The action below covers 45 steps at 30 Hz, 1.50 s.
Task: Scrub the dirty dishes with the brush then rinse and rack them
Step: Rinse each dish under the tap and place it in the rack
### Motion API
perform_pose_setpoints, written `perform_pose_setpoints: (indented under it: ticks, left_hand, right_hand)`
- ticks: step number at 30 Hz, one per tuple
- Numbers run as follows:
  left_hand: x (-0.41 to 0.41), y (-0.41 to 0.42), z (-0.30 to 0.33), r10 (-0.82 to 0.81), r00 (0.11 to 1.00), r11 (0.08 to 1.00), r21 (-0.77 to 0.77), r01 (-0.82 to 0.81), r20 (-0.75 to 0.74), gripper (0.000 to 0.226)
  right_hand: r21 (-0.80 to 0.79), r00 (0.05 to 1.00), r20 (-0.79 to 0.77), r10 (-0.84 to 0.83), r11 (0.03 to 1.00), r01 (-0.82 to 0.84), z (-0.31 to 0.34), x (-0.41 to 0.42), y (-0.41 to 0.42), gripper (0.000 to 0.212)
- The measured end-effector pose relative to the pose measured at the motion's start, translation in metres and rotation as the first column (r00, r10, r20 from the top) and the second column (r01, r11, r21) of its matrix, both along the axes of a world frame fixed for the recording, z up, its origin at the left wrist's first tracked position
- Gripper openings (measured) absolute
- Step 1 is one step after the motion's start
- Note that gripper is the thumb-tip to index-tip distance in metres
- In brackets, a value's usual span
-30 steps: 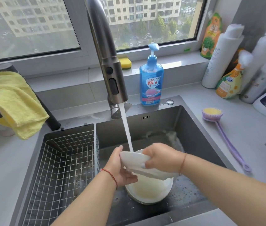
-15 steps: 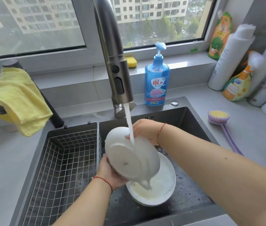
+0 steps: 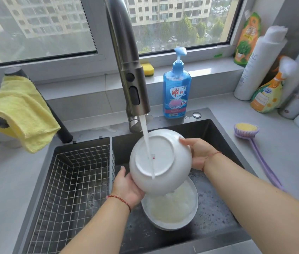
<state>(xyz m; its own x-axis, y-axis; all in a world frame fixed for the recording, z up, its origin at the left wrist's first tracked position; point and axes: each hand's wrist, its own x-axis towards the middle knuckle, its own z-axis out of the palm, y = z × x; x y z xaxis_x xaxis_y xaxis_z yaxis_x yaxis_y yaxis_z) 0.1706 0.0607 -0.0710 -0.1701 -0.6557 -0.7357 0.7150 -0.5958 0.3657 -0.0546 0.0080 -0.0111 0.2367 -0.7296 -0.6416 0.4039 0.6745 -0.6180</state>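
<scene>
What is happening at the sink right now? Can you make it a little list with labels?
held dish: white bowl, bottom facing up, under the stream
left hand: holds the bowl's lower edge
right hand: holds the bowl's right side
tap: running
below: second bowl with cloudy water, in the sink
brush: on the counter, right of the sink
rack: no dishes visible

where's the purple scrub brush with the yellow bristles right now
In the head view, the purple long-handled brush with yellow bristles lies untouched on the grey counter, right of the dark sink, near the spray bottles.
</scene>
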Motion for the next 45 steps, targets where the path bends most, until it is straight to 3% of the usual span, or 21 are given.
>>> perform_pose_setpoints:
  ticks: [5,9,15,19,22,27,30,31,33,34,36,37,38,41,43,45]
  left_hand:
    - [-0.014,0.004,0.016,-0.047,0.999,0.998,-0.038,0.047,0.002,0.063]
    - [-0.022,0.012,0.014,-0.078,0.997,0.997,0.002,0.078,0.024,0.064]
    - [-0.023,0.025,-0.009,-0.213,0.959,0.972,0.141,0.188,0.187,0.050]
    - [-0.022,0.032,-0.015,-0.217,0.952,0.970,0.159,0.185,0.216,0.044]
    - [-0.021,0.033,-0.022,-0.213,0.962,0.971,0.151,0.187,0.173,0.043]
    - [-0.022,0.028,-0.025,-0.176,0.984,0.975,0.145,0.168,0.041,0.040]
    - [-0.024,0.022,-0.018,-0.186,0.979,0.973,0.120,0.195,-0.079,0.055]
    - [-0.026,0.019,-0.013,-0.181,0.977,0.975,0.110,0.194,-0.116,0.060]
    - [-0.032,0.013,-0.003,-0.145,0.977,0.981,0.109,0.163,-0.153,0.067]
    - [-0.035,0.010,0.003,-0.129,0.977,0.983,0.107,0.149,-0.171,0.073]
    - [-0.039,0.006,0.014,-0.124,0.962,0.987,0.073,0.145,-0.241,0.088]
    - [-0.041,0.004,0.019,-0.112,0.960,0.990,0.056,0.131,-0.258,0.092]
    - [-0.043,0.004,0.025,-0.090,0.964,0.994,0.044,0.104,-0.249,0.093]
    - [-0.048,0.007,0.040,-0.054,0.980,0.998,-0.036,0.048,-0.193,0.074]
    - [-0.048,0.011,0.043,-0.025,0.990,0.996,-0.089,0.013,-0.139,0.051]
    - [-0.041,0.017,0.043,-0.006,0.994,0.994,-0.107,-0.005,-0.105,0.045]
  right_hand:
    - [-0.050,0.963,0.251,-0.102,0.992,0.118,-0.040,-0.029,0.030,0.072]
    - [-0.126,0.955,0.289,-0.061,0.987,0.101,-0.055,-0.042,0.044,0.073]
    - [-0.283,0.978,0.141,0.156,0.953,-0.111,-0.050,-0.048,0.054,0.071]
    - [-0.339,0.958,0.003,0.286,0.902,-0.268,-0.040,-0.047,0.058,0.071]
    - [-0.361,0.935,-0.099,0.340,0.863,-0.352,-0.031,-0.042,0.062,0.073]
    - [-0.415,0.881,-0.286,0.377,0.780,-0.468,-0.005,-0.028,0.070,0.057]
    - [-0.429,0.849,-0.404,0.341,0.749,-0.505,0.011,-0.020,0.074,0.049]
    - [-0.433,0.825,-0.454,0.336,0.726,-0.534,0.017,-0.017,0.076,0.045]
    - [-0.423,0.743,-0.592,0.311,0.666,-0.615,0.030,-0.005,0.085,0.009]
    - [-0.405,0.675,-0.682,0.282,0.623,-0.669,0.033,-0.001,0.089,0.012]
    - [-0.291,0.411,-0.901,0.139,0.509,-0.810,0.039,0.008,0.098,0.021]
    - [-0.197,0.245,-0.968,0.051,0.446,-0.873,0.043,0.013,0.101,0.022]
    - [-0.149,0.143,-0.989,-0.046,0.410,-0.900,0.042,0.016,0.104,0.021]
    - [-0.108,0.017,-0.968,-0.252,0.353,-0.930,0.026,0.024,0.113,0.014]
    - [-0.146,0.028,-0.941,-0.336,0.333,-0.932,0.011,0.028,0.118,0.016]
    - [-0.136,0.025,-0.946,-0.323,0.327,-0.935,0.002,0.035,0.120,0.027]
